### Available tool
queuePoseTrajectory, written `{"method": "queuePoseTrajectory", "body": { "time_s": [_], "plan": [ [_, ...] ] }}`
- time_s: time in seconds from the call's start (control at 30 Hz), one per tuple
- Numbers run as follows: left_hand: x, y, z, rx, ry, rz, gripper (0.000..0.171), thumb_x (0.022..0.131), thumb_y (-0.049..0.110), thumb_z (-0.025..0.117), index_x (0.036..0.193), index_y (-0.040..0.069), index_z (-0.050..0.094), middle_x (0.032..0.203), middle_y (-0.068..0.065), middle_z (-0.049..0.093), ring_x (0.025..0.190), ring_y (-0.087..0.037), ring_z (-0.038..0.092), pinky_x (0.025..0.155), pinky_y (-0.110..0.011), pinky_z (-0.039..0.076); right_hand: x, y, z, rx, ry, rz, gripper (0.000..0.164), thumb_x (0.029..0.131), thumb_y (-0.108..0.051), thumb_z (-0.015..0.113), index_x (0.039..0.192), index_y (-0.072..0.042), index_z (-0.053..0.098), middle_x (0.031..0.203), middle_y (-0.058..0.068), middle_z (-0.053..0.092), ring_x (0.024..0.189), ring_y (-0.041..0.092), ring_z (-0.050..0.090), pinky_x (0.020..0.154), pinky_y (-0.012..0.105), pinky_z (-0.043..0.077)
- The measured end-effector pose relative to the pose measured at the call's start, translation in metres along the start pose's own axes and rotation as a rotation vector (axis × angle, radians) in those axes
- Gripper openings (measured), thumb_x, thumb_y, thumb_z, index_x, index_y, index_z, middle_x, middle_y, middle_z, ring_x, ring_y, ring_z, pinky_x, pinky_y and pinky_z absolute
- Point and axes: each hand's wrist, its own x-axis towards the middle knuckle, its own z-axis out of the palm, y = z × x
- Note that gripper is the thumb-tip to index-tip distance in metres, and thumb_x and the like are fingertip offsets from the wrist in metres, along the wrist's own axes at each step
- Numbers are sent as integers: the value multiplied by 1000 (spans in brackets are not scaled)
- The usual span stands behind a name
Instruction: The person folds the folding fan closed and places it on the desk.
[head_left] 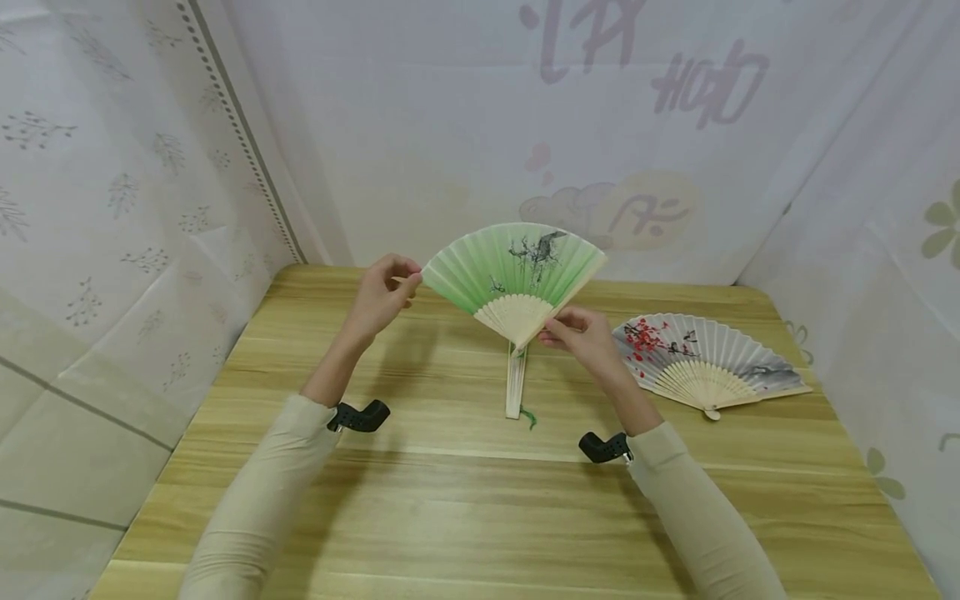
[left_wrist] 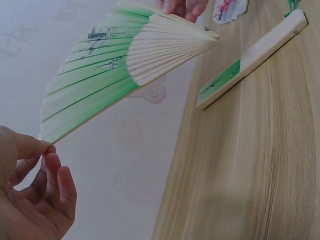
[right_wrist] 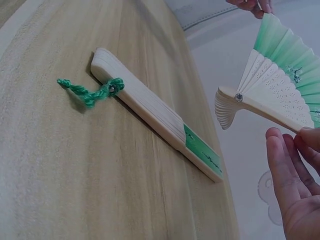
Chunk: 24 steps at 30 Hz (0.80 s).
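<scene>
In the head view, the green fan is held spread above the table, between the two hands; its left outer corner is pinched by the left hand, and its right edge, near the pivot, is pinched by the right hand; a folded fan is seen on the table, between the hands and nearer the person; a grey-and-white fan is laid spread to the right of the right hand.

In the left wrist view, only the corner is caught between thumb and forefinger, the other fingers being loosely bent; if that small hold were lost, the leaf might sag or fold back; if the corner were drawn outward too hard, the leaf could be creased or torn.

In the right wrist view, the outer rib is held by thumb and fingertips, other fingers being left nearly straight; a twist there could strain the rivet; the arc is pointed up and away from the person, the pivot down and toward them; the long axis, from corner to corner, is run roughly from hand to hand.
</scene>
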Motion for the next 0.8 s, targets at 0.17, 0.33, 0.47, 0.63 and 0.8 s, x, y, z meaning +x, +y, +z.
{"method": "queuePoseTrajectory", "body": {
  "time_s": [0.17, 0.33, 0.47, 0.63, 0.8],
  "plan": [
    [1, 2, 0, 1, -7, -5, 21, 104, 10, 61, 117, -6, 60, 109, -19, 61, 77, -17, 59, 71, -27, 56, 0, -4, 1, -23, -5, -5, 23, 100, -6, 66, 113, 13, 65, 108, 27, 65, 98, 37, 69, 87, 39, 57],
    [2, 0, -2, -1, -15, -9, 22, 104, 6, 59, 119, -9, 59, 112, -24, 61, 77, -19, 58, 71, -34, 57, 1, -6, 2, -27, -12, -3, 21, 100, -4, 66, 112, 13, 66, 108, 27, 66, 104, 48, 64, 86, 39, 57],
    [2, 0, -3, 7, -22, -5, 21, 104, 5, 59, 119, -10, 59, 111, -24, 61, 76, -17, 58, 71, -33, 57, 1, -7, 3, -47, -29, -14, 20, 100, -4, 66, 111, 13, 66, 106, 27, 67, 106, 50, 63, 88, 43, 56],
    [2, 0, -4, 17, -22, 27, 19, 103, 7, 61, 117, -6, 61, 109, -19, 62, 76, -17, 60, 69, -27, 56, 2, -8, 5, -56, -51, -33, 18, 99, -1, 65, 109, 15, 66, 103, 30, 67, 104, 52, 63, 92, 52, 52],
    [3, 3, -2, -2, -25, 50, 18, 103, 9, 63, 114, -5, 62, 107, -18, 62, 75, -21, 60, 67, -29, 56, 3, -9, 7, -75, -57, -36, 16, 100, 1, 64, 108, 15, 66, 103, 31, 67, 104, 53, 62, 91, 52, 53]
  ]
}}
